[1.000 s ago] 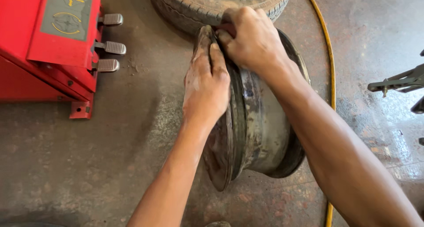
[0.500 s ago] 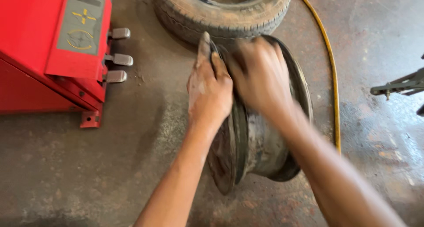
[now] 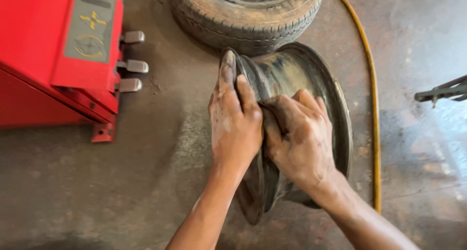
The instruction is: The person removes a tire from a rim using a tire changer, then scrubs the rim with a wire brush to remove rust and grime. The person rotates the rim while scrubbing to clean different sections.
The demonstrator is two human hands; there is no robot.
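Bare dark steel wheel rim (image 3: 296, 80) standing on edge on stained concrete floor (image 3: 97, 196), both hands on it.
Rim axis is lying roughly level, running left to right; barrel is dull, grimy and round. Left hand (image 3: 236, 121) is lying flat, fingers extended along the near flange. Right hand (image 3: 299, 140) is curling its fingers over the barrel, gripping it. Worn black rubber tyre (image 3: 243, 16) is lying just behind; red metal machine (image 3: 44, 55) is sitting at left.
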